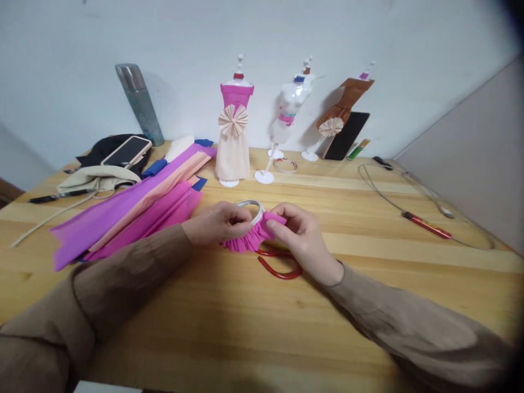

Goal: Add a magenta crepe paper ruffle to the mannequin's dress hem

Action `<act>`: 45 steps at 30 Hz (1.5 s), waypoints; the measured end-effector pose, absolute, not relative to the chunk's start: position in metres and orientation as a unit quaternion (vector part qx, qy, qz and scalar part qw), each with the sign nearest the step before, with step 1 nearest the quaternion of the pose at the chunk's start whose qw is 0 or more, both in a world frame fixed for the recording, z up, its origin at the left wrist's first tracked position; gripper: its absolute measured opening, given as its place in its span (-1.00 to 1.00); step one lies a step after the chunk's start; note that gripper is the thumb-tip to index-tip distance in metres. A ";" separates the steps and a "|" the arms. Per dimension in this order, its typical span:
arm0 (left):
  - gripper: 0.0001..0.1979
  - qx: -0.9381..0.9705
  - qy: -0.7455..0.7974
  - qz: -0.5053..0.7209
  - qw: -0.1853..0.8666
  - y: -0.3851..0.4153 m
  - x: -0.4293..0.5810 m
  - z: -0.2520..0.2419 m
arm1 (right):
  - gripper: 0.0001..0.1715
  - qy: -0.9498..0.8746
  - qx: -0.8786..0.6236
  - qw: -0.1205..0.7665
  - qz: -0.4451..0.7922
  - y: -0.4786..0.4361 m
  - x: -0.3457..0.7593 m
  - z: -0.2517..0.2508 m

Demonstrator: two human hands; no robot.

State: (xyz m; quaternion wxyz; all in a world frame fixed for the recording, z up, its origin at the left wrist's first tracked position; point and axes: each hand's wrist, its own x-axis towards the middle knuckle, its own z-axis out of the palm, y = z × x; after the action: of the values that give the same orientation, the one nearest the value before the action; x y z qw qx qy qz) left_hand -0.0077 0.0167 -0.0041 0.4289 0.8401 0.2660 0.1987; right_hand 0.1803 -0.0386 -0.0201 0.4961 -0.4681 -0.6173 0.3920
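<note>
My left hand and my right hand meet at the middle of the wooden table. Both pinch a gathered strip of pink crepe paper, pleated into a ruffle between them. A roll of white tape stands just behind the ruffle, touching my left fingertips. Red-handled scissors lie on the table under my right hand, partly hidden by it. Both sleeves are brown.
Sheets of purple, pink and peach crepe paper lie at the left. Three small mannequins stand at the back: one in a pink-and-peach dress, one bare white, one in brown. A phone, flask, pen and red tool with cable lie around.
</note>
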 end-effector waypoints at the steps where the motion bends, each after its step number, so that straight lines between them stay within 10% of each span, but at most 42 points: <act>1: -0.66 0.840 0.268 0.200 0.427 0.017 -0.008 -0.005 | -0.76 -0.619 -0.465 0.497 0.391 -0.039 0.180 -0.020; 45: -0.65 0.778 0.273 0.216 0.523 0.022 -0.013 -0.008 | -0.82 -0.666 -0.458 0.431 0.401 -0.034 0.184 -0.026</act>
State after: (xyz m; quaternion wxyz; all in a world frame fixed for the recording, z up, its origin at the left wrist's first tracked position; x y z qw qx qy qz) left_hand -0.0129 0.0225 -0.0083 0.5226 0.7780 0.2735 0.2165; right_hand 0.1841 -0.0345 -0.0260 0.4306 -0.4583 -0.6663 0.4008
